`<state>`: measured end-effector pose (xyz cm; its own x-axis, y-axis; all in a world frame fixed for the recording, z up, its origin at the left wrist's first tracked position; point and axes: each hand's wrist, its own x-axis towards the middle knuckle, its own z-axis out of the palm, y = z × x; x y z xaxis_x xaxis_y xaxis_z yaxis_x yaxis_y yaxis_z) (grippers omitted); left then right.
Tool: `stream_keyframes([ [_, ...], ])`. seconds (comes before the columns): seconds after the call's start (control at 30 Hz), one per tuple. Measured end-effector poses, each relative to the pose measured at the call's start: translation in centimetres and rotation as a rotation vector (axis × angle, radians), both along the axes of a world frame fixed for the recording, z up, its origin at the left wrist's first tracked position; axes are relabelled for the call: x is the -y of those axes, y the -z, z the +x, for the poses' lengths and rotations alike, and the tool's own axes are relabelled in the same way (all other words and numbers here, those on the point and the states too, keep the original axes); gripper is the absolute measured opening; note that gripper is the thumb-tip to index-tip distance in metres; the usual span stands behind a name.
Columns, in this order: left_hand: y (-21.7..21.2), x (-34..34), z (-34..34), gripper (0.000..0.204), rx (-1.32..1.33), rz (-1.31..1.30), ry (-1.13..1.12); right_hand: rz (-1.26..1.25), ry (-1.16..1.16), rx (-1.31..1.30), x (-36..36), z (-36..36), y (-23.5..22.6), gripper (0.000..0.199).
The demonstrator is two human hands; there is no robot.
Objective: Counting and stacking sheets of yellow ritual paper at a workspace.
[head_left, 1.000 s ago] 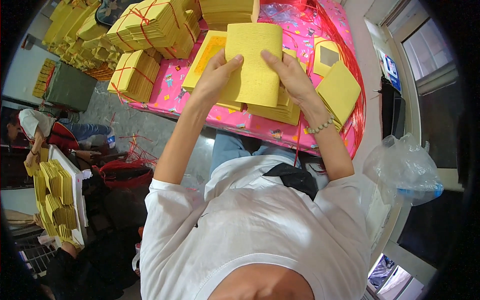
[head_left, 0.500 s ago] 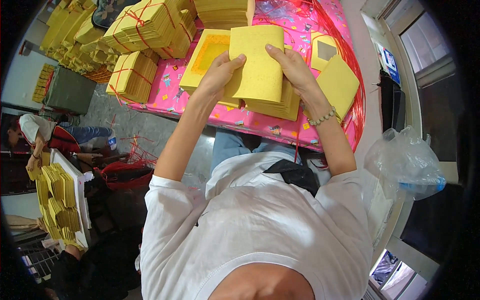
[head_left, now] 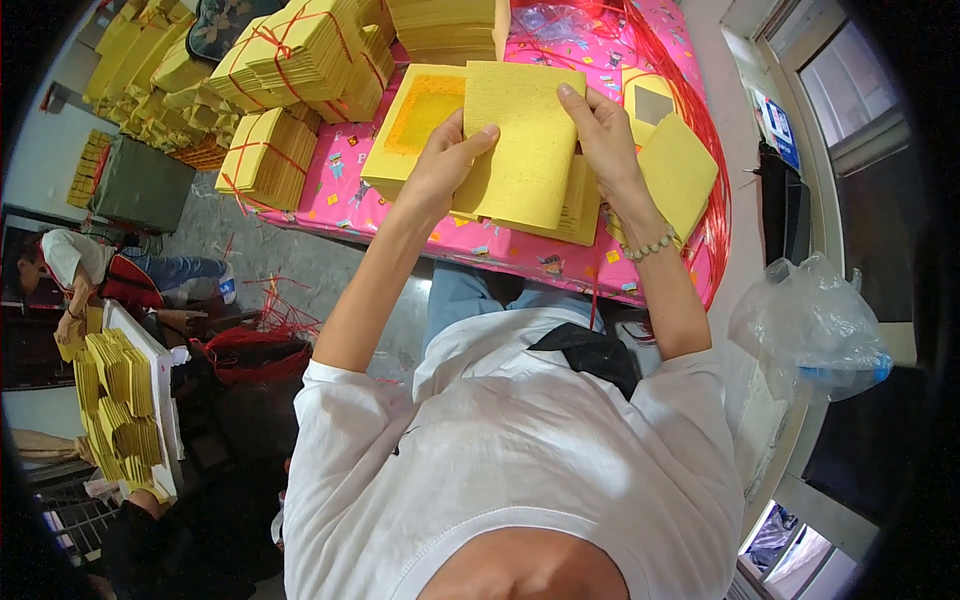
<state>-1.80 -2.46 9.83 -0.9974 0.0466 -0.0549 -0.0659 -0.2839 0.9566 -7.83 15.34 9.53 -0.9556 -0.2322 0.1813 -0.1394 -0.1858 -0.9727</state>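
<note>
Between my hands is a yellow paper sheet [head_left: 522, 150], held up over the table; whether it is a single sheet or several I cannot tell. My left hand [head_left: 450, 160] pinches its left edge with the thumb on top. At the upper right edge, my right hand [head_left: 605, 140] grips it the same way, fingers tucked behind. Under it, partly hidden, lies a stack of yellow paper [head_left: 578, 215]. Just left of that sits another yellow stack [head_left: 385, 165], its top sheet printed with an orange-bordered square.
Red-tied yellow bundles [head_left: 265, 165] and a tall paper stack [head_left: 445, 28] stand on the pink patterned tablecloth [head_left: 340, 180]. Loose yellow pieces [head_left: 678, 170] and red cords [head_left: 712, 215] lie right. A plastic bag [head_left: 810, 325] hangs by the window. Another person [head_left: 85, 265] works far left.
The paper in my hands has shifted slightly right and toward me, covering more of the stack below. My right hand has moved a little to the right with it.
</note>
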Motion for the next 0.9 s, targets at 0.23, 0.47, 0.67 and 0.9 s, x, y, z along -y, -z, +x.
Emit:
stream_keyframes([
  [0.23,-0.1,0.1,0.0,0.033,0.0,0.006,-0.02,0.312,-0.125,0.06,-1.2,2.7,-0.3,0.038],
  [0.47,0.0,0.1,-0.5,0.031,-0.033,0.001,-0.057,0.392,-0.13,0.079,-1.7,3.9,-1.2,0.036],
  [0.67,-0.1,0.1,-1.3,0.032,-0.037,0.001,-0.067,0.351,-0.127,0.043,-2.4,3.8,-0.4,0.033],
  [0.9,1.3,-0.4,-2.0,0.03,-0.04,0.05,-0.113,0.357,-0.153,0.094,-2.6,4.6,0.5,0.028],
])
